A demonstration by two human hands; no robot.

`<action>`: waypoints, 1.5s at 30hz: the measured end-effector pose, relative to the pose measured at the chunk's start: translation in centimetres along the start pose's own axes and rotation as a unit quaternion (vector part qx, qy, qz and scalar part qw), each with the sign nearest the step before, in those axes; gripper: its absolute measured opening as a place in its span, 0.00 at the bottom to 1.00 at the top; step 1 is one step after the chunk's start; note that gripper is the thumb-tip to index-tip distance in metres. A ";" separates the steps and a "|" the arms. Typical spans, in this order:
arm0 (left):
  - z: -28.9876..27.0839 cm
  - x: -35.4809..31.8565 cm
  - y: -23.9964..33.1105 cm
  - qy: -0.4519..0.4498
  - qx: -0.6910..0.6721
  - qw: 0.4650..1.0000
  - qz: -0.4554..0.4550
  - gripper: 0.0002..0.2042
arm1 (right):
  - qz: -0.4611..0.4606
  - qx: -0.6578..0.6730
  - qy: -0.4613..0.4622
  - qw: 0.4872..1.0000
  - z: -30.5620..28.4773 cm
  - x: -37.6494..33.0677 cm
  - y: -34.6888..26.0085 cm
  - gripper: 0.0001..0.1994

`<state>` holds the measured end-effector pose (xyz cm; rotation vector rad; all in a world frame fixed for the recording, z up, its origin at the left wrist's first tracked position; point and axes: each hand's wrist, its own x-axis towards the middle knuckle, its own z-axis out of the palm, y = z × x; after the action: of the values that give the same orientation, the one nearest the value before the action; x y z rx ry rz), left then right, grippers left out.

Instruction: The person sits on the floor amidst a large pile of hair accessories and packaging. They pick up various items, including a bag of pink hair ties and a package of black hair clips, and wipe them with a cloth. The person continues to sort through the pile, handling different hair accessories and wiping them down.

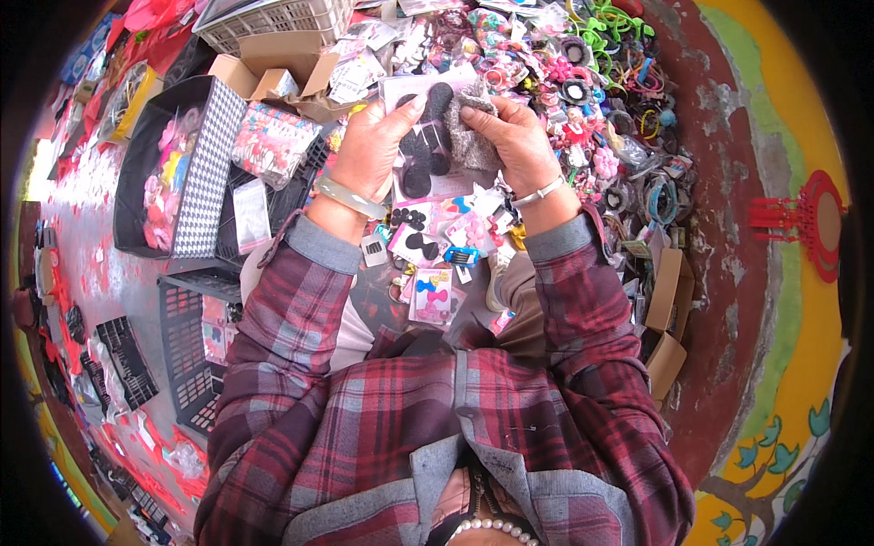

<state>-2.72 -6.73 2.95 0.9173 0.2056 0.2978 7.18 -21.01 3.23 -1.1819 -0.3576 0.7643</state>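
Observation:
My left hand [371, 146] grips a clear plastic packet of black oval hair pieces [421, 144] by its left edge, with a pale green bangle on the wrist. My right hand [512, 138] pinches a grey fuzzy piece [468, 127] against the packet's upper right part; a silver bracelet sits on that wrist. Both hands are raised over a heap of small packaged hair clips and bows [437, 241] lying in front of me.
A black box with a checked side [205, 168] holding pink accessories stands at the left. Black plastic crates [187, 350] lie at the lower left, a white basket [278, 20] at the top. Coloured hair ties and hoops [601, 82] spread to the right, beside cardboard boxes [669, 314].

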 end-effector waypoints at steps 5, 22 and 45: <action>0.0 0.1 0.3 0.038 0.020 0.998 0.040 0.11 | -0.010 -0.024 0.036 0.999 -0.2 0.1 -1.1 0.08; -0.9 0.6 0.0 0.063 -0.012 0.997 0.048 0.12 | 0.108 -0.048 -0.060 0.991 0.1 -0.1 -0.1 0.09; -1.7 1.4 -1.6 0.117 -0.096 0.988 0.029 0.10 | -0.244 -0.041 0.091 0.965 -0.1 -0.2 -4.3 0.11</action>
<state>-1.61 -5.89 0.64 0.6982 0.3608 0.4723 8.57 -21.92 7.15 -1.1668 -0.5070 0.2116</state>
